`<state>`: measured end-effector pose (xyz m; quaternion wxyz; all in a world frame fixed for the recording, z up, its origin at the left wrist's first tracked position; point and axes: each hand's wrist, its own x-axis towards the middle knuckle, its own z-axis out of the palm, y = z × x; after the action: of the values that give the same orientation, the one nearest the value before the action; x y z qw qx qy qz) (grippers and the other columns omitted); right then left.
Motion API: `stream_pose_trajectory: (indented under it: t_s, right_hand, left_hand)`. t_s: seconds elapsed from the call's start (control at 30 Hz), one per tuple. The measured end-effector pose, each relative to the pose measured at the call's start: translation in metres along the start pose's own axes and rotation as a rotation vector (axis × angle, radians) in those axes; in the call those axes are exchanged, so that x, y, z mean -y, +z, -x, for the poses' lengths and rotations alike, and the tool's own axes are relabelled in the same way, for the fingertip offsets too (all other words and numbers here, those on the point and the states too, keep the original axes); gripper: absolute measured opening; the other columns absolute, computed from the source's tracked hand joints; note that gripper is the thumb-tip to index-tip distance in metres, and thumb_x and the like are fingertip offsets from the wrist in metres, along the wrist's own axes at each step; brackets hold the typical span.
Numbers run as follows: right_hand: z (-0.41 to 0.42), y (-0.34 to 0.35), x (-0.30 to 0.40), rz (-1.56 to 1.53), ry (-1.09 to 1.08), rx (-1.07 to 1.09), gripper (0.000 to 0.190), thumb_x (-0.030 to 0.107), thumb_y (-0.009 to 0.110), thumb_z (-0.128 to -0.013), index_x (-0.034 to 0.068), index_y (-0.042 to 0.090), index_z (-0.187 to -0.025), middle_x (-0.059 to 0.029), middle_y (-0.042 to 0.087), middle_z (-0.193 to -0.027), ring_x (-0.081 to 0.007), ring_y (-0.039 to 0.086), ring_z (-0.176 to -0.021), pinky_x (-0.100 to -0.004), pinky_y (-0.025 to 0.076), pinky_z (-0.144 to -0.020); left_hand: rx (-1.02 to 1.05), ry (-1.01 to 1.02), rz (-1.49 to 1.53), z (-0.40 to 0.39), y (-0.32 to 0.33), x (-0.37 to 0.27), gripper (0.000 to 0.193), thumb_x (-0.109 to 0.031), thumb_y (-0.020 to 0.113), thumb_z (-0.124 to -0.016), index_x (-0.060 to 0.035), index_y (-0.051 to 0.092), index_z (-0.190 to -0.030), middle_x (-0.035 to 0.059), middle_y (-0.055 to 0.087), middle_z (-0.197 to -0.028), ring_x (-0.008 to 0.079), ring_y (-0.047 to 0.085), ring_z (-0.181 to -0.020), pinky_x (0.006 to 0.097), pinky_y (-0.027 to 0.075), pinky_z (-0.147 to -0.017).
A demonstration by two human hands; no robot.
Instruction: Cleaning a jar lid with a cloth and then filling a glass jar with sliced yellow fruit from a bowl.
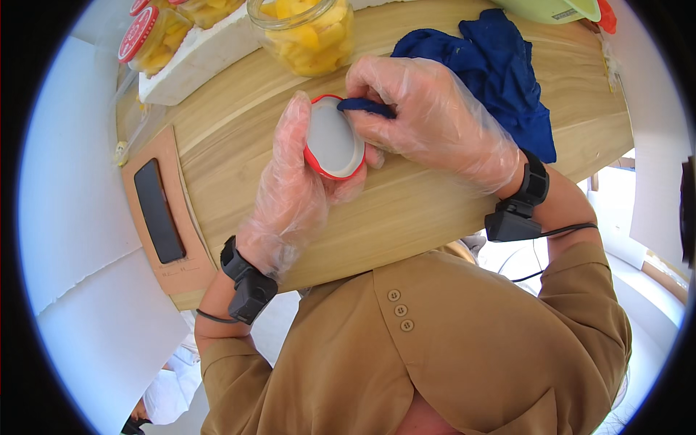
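Observation:
Both my hands wear thin clear plastic gloves. My left hand (296, 174) grips a red-rimmed jar lid (333, 138) by its edge, its pale inner side turned up toward me. Pinched in the curled fingers of my right hand (418, 109) is a small piece of dark blue cloth (367, 106), which lies over the lid's upper right rim. Just beyond the lid stands an uncovered glass jar (310, 43) filled with yellow fruit pieces. Behind my right hand, a crumpled dark blue cloth (505, 81) rests on the table.
Lidded fruit jars (155, 41) stand in a white foam tray (201, 60) at the far left. A black phone (159, 212) lies on brown cardboard (190, 272) at left. A green plastic container (554, 11) is at the far right. Another person's white sleeve (171, 389) shows at lower left.

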<state>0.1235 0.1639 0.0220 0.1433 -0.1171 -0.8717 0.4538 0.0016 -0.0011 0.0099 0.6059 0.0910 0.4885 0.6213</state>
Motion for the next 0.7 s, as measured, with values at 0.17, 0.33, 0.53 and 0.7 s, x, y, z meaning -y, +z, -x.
stream_pose_trajectory:
  t_s: [0.17, 0.33, 0.53, 0.7]
  right_hand:
    - [-0.001, 0.005, -0.008, 0.206, -0.256, -0.142, 0.02, 0.01, 0.079, -0.083, 0.004, 0.062, -0.092, -0.0131, 0.067, -0.072, -0.0369, 0.069, -0.072, -0.0436, 0.054, -0.063]
    - [-0.002, 0.004, -0.007, 0.33, -0.371, -0.169, 0.026, 0.01, 0.082, -0.079, 0.006, 0.059, -0.092, -0.0127, 0.066, -0.08, -0.0361, 0.069, -0.079, -0.0444, 0.054, -0.065]
    - [-0.003, 0.004, -0.006, 0.379, -0.458, -0.174, 0.026, 0.009, 0.079, -0.079, 0.006, 0.057, -0.092, -0.0113, 0.064, -0.081, -0.0348, 0.068, -0.079, -0.044, 0.054, -0.064]
    - [-0.005, 0.007, -0.012, 0.388, -0.56, -0.227, 0.021, 0.007, 0.074, -0.081, 0.007, 0.057, -0.092, -0.0108, 0.063, -0.08, -0.0332, 0.067, -0.075, -0.043, 0.054, -0.062]
  left_hand:
    - [0.002, -0.037, 0.037, -0.001, 0.0, 0.0, 0.07, -0.07, 0.032, -0.108, -0.0098, 0.064, -0.124, 0.0158, 0.074, -0.094, 0.0169, 0.064, -0.077, 0.0257, 0.041, -0.056]
    - [0.18, -0.038, 0.134, -0.001, -0.01, -0.001, 0.066, -0.068, 0.039, -0.108, -0.0085, 0.063, -0.125, 0.0163, 0.073, -0.11, 0.0209, 0.068, -0.086, 0.0266, 0.048, -0.06]
    - [0.102, -0.056, 0.167, 0.002, -0.006, -0.002, 0.058, -0.062, 0.046, -0.108, -0.0108, 0.059, -0.132, 0.0115, 0.067, -0.128, 0.0278, 0.069, -0.109, 0.0388, 0.061, -0.085]
    - [0.064, -0.072, 0.078, 0.003, 0.006, -0.005, 0.058, -0.066, 0.042, -0.108, -0.0138, 0.058, -0.128, 0.0072, 0.068, -0.116, 0.021, 0.066, -0.099, 0.0323, 0.053, -0.074]
